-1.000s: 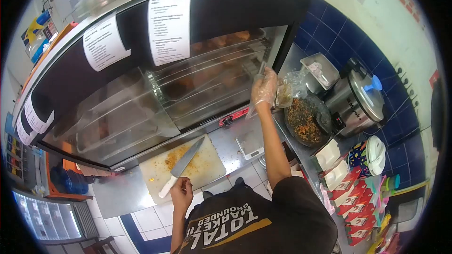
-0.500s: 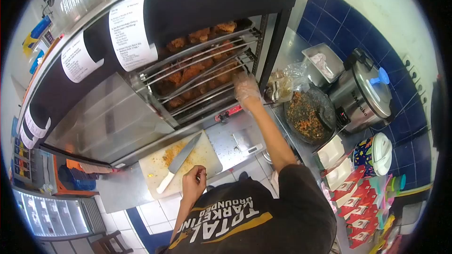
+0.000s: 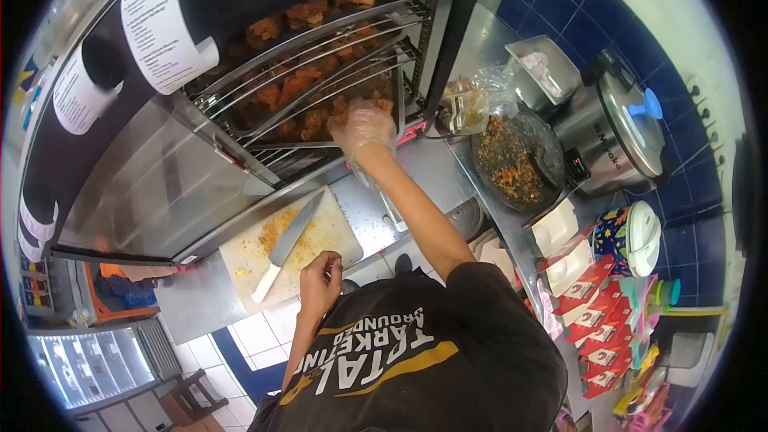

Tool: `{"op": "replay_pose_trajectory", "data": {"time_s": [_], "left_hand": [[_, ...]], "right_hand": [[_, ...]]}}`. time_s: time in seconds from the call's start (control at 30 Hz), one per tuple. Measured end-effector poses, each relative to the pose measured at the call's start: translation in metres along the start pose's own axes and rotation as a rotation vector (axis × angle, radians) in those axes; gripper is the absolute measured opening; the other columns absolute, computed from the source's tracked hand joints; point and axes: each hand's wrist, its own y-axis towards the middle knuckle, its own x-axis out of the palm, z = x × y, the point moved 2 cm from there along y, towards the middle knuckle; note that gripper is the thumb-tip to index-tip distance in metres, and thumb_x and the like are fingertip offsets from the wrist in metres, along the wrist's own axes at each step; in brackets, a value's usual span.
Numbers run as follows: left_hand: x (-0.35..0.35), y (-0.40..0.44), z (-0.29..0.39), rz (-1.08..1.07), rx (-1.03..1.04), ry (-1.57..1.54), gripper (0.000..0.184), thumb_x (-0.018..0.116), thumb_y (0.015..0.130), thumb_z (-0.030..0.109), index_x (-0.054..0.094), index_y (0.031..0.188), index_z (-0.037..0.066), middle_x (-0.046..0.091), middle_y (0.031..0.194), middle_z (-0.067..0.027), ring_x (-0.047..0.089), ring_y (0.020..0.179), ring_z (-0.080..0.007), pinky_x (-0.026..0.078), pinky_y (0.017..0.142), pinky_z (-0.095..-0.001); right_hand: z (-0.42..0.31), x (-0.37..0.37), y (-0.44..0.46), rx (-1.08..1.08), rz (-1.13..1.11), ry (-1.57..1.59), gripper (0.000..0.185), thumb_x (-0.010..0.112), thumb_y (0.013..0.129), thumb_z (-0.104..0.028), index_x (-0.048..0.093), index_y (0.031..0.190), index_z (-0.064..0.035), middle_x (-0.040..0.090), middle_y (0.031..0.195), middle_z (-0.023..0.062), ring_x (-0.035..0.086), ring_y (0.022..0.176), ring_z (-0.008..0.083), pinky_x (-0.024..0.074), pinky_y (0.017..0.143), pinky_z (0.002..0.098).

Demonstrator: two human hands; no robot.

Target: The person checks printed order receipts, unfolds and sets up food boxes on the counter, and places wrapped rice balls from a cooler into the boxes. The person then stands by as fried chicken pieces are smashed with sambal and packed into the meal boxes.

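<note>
My right hand point(image 3: 364, 132), in a clear plastic glove, reaches into the open food warmer cabinet point(image 3: 472, 40). It is at the front edge of the lower tray point(image 3: 308, 144), against the fried chicken point(image 3: 316, 122); its fingertips are partly hidden, so their grip is unclear. More fried chicken point(image 3: 308, 12) lies on the upper tray. My left hand point(image 3: 320, 282) hovers by the near edge of the cutting board point(image 3: 332, 220), fingers curled, with nothing visible in them. A knife with a white handle point(image 3: 294, 232) rests across the crumb-covered board.
To the right stand a stone mortar with chopped seasoning point(image 3: 516, 164), a rice cooker point(image 3: 612, 128), a metal container point(image 3: 544, 72) and open white boxes point(image 3: 556, 228). Red packaging point(image 3: 600, 336) is stacked nearer me. Paper sheets point(image 3: 164, 28) hang on the cabinet front.
My right hand has moved left and inward, from the cabinet's right side to the lower tray, which now sits further out. My left hand stays curled near the board. The view has shifted.
</note>
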Motion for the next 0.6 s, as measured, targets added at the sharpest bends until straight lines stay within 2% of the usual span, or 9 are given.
{"op": "replay_pose_trajectory", "data": {"time_s": [0.07, 0.17, 0.27, 0.3, 0.37, 0.4, 0.43, 0.53, 0.6], "left_hand": [[0.000, 0.001, 0.000, -0.013, 0.018, -0.003, 0.008, 0.060, 0.093, 0.006, 0.065, 0.096, 0.001, 0.069, 0.074, -0.0097, 0.064, 0.061, -0.0140, 0.048, 0.055, -0.0268], [0.007, 0.001, -0.012, -0.045, 0.021, -0.019, 0.009, 0.058, 0.094, 0.006, 0.065, 0.098, 0.001, 0.069, 0.075, -0.0077, 0.065, 0.065, -0.0114, 0.048, 0.057, -0.0255], [0.013, 0.000, -0.015, -0.090, -0.036, -0.011, 0.009, 0.057, 0.096, 0.007, 0.064, 0.099, 0.002, 0.068, 0.074, -0.0059, 0.062, 0.064, -0.0103, 0.047, 0.056, -0.0248], [0.016, 0.000, -0.020, -0.096, -0.038, -0.034, 0.010, 0.057, 0.096, 0.008, 0.064, 0.098, 0.001, 0.068, 0.074, -0.0057, 0.062, 0.064, -0.0098, 0.047, 0.055, -0.0247], [0.025, 0.003, -0.022, -0.110, -0.042, -0.060, 0.010, 0.057, 0.097, 0.008, 0.064, 0.098, 0.001, 0.068, 0.074, -0.0054, 0.061, 0.064, -0.0093, 0.046, 0.055, -0.0245], [0.026, 0.003, -0.019, -0.136, -0.052, -0.043, 0.010, 0.057, 0.097, 0.008, 0.064, 0.098, 0.001, 0.068, 0.074, -0.0052, 0.061, 0.064, -0.0089, 0.046, 0.055, -0.0243], [0.027, 0.007, -0.015, -0.159, -0.055, -0.025, 0.010, 0.057, 0.097, 0.009, 0.064, 0.097, 0.001, 0.067, 0.074, -0.0049, 0.061, 0.065, -0.0085, 0.045, 0.055, -0.0240], [0.035, 0.016, -0.004, -0.185, -0.033, -0.024, 0.011, 0.058, 0.097, 0.009, 0.064, 0.097, 0.000, 0.067, 0.074, -0.0049, 0.060, 0.064, -0.0083, 0.045, 0.055, -0.0236], [0.041, 0.023, 0.000, -0.203, -0.021, -0.005, 0.011, 0.058, 0.097, 0.008, 0.064, 0.098, 0.000, 0.067, 0.074, -0.0049, 0.060, 0.064, -0.0083, 0.045, 0.055, -0.0235]], "right_hand": [[0.001, -0.012, 0.006, 0.071, -0.156, 0.265, 0.054, 0.065, 0.084, -0.052, 0.071, 0.101, -0.0005, 0.071, 0.097, 0.0201, 0.070, 0.091, 0.0346, 0.0536, 0.079, 0.0438], [0.030, -0.043, -0.008, 0.151, 0.024, 0.470, 0.054, 0.071, 0.080, -0.049, 0.071, 0.103, -0.0001, 0.071, 0.096, 0.0227, 0.070, 0.090, 0.0343, 0.0537, 0.079, 0.0433], [0.105, -0.061, -0.047, 0.333, 0.132, 0.735, 0.053, 0.071, 0.084, -0.048, 0.069, 0.103, 0.0012, 0.073, 0.097, 0.0181, 0.070, 0.092, 0.0274, 0.0531, 0.082, 0.0389], [0.142, -0.066, -0.063, 0.389, 0.089, 0.772, 0.049, 0.069, 0.087, -0.047, 0.070, 0.101, 0.0001, 0.074, 0.094, 0.0163, 0.070, 0.086, 0.0225, 0.0537, 0.078, 0.0374], [0.216, -0.055, -0.083, 0.683, 0.033, 0.798, 0.051, 0.072, 0.084, -0.047, 0.071, 0.104, -0.0002, 0.074, 0.090, 0.0173, 0.071, 0.081, 0.0261, 0.0552, 0.075, 0.0380], [0.228, -0.083, -0.090, 0.692, 0.147, 0.284, 0.048, 0.071, 0.083, -0.046, 0.072, 0.101, -0.0021, 0.074, 0.090, 0.0191, 0.072, 0.080, 0.0328, 0.0564, 0.075, 0.0403], [0.253, -0.082, -0.091, 0.746, 0.140, 0.078, 0.044, 0.069, 0.082, -0.047, 0.073, 0.096, -0.0049, 0.073, 0.093, 0.0214, 0.071, 0.088, 0.0363, 0.0561, 0.079, 0.0421], [0.330, -0.048, -0.092, 0.754, 0.044, -0.225, 0.046, 0.067, 0.083, -0.049, 0.074, 0.095, -0.0055, 0.072, 0.101, 0.0224, 0.070, 0.098, 0.0360, 0.0550, 0.085, 0.0426], [0.370, -0.034, -0.090, 0.756, 0.000, -0.025, 0.048, 0.069, 0.083, -0.047, 0.071, 0.105, -0.0042, 0.071, 0.106, 0.0230, 0.069, 0.101, 0.0360, 0.0544, 0.088, 0.0424]]}}
